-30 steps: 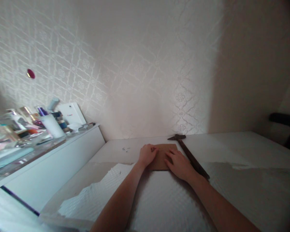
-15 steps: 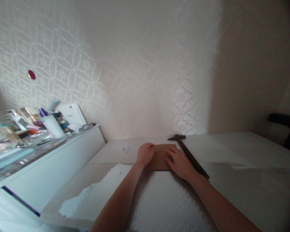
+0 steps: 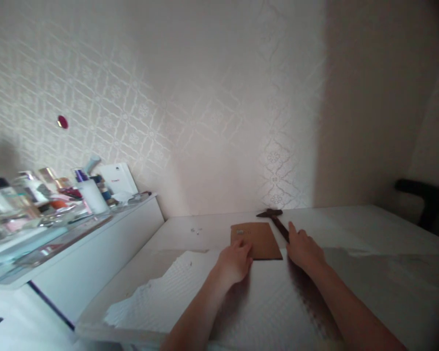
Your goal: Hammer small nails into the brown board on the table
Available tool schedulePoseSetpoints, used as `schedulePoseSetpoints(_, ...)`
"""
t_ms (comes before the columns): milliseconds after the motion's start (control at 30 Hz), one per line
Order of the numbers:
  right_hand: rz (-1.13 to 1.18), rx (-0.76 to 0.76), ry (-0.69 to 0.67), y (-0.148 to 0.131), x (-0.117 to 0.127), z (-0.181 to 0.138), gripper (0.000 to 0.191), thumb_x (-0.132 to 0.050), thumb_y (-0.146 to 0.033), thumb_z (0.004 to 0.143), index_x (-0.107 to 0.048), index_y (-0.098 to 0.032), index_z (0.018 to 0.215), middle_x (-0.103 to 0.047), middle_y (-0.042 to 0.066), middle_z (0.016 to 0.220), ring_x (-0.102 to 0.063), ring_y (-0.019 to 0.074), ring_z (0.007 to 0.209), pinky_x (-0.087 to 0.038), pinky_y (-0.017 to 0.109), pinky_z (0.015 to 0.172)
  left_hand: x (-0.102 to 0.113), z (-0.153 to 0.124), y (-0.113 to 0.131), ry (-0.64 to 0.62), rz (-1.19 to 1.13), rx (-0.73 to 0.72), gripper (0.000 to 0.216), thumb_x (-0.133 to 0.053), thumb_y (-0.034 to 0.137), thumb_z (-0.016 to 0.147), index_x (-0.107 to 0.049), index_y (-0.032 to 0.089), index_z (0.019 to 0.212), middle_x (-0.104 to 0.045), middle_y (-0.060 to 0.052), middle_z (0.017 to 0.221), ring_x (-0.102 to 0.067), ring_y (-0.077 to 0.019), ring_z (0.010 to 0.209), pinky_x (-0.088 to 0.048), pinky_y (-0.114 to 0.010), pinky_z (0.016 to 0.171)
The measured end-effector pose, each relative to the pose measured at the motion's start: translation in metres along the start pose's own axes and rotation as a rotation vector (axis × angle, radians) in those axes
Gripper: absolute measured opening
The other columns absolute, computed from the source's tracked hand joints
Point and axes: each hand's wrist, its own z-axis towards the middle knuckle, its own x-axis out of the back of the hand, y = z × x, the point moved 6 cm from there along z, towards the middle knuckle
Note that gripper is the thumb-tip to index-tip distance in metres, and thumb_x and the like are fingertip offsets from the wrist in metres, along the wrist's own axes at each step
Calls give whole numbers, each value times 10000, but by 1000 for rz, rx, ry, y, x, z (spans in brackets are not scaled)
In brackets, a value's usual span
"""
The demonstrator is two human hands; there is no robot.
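Note:
A flat brown board (image 3: 265, 241) lies in front of me, with a short row of small shiny metal pieces (image 3: 240, 232) near its far left corner. My left hand (image 3: 236, 261) is closed at the board's near left corner, fingers curled on top and thumb by the front edge. To the right of the board is a hammer (image 3: 280, 227), its dark head (image 3: 269, 213) resting toward the wall. My right hand (image 3: 305, 249) is closed around its handle, hiding the lower part. Several tiny metal bits (image 3: 196, 231), too small to name, lie left of the board.
White textured sheeting (image 3: 161, 297) with a ragged edge covers part of the white table (image 3: 351, 222). On the left, a white cabinet (image 3: 106, 248) carries crowded bottles (image 3: 93, 195) and jars. A patterned wall rises behind the table. A black armrest (image 3: 424, 190) stands at far right.
My right hand has left the board and moved right onto the hammer handle. My left hand has slid from the board's far left corner to its near left corner.

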Motion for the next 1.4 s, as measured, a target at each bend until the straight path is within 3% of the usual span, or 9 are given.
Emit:
schedulePoseSetpoints(133, 25, -12, -22, 3, 0, 2, 603, -251, -98, 903, -198, -104, 1504, -590, 233, 1113, -657, 305, 935, -460, 396, 774, -5, 3, -3, 42, -24, -3, 496, -350, 308, 940, -450, 169, 1406, -415, -147, 1467, -453, -276, 1304, -331, -439, 1103)
schedulePoseSetpoints(267, 193, 24, 33, 6, 4, 10, 573, -301, -164, 919, -242, -90, 1484, -627, 217, 1101, -637, 307, 1003, -457, 401, 829, -11, 12, -15, 37, -115, -16, 505, -340, 339, 946, -411, 214, 1430, -339, -114, 1520, -328, -252, 1390, -232, -524, 1135)
schedulePoseSetpoints(333, 387, 31, 51, 6, 4, 14, 554, -313, -190, 923, -278, -96, 1468, -657, 179, 1063, -635, 260, 999, -464, 354, 831, -14, 17, -24, 30, -159, -19, 507, -340, 354, 946, -393, 241, 1438, -310, -92, 1536, -292, -239, 1408, -203, -551, 1136)
schedulePoseSetpoints(433, 761, 24, -28, -2, 1, 14, 548, -274, -233, 929, -268, -149, 1471, -672, 100, 971, -633, 162, 695, -481, 273, 613, -17, 23, -35, 39, -199, -13, 506, -361, 356, 939, -391, 270, 1437, -296, -71, 1543, -270, -236, 1418, -168, -568, 1138)
schedulePoseSetpoints(567, 1038, 86, -193, -23, -1, 1, 600, -371, -362, 904, -280, -182, 1469, -589, -12, 708, -424, 93, 396, -343, 217, 377, -16, 26, -43, 81, -234, 16, 486, -401, 351, 925, -445, 278, 1404, -327, -60, 1530, -299, -242, 1405, -155, -568, 1142)
schedulePoseSetpoints(667, 986, 162, -252, -32, -1, -6, 606, -488, -357, 851, -394, -188, 1426, -513, -57, 573, -381, 79, 374, -332, 198, 373, -15, 26, -44, 109, -243, 34, 464, -416, 351, 923, -483, 283, 1377, -359, -48, 1514, -333, -227, 1390, -167, -535, 1152)
schedulePoseSetpoints(967, 909, 308, -178, -36, 10, -6, 559, -491, -239, 776, -558, -175, 1326, -622, -1, 622, -569, 153, 537, -476, 255, 528, -16, 28, -48, 173, -271, 8, 438, -456, 341, 914, -536, 265, 1338, -406, -41, 1486, -380, -206, 1363, -237, -435, 1155)
schedulePoseSetpoints(1267, 954, 300, -260, -34, -4, -4, 614, -435, -233, 831, -403, -127, 1435, -465, -74, 468, -391, 97, 344, -320, 196, 355, -19, 28, -49, 151, -230, 28, 446, -436, 348, 928, -500, 284, 1365, -380, -45, 1502, -358, -203, 1376, -209, -471, 1157)
schedulePoseSetpoints(1400, 977, 331, -272, -34, 0, -4, 602, -425, -220, 840, -405, -110, 1431, -420, -85, 434, -389, 89, 341, -316, 180, 353, -18, 27, -48, 140, -217, 36, 449, -405, 364, 941, -483, 292, 1377, -374, -42, 1507, -347, -207, 1382, -196, -490, 1156)
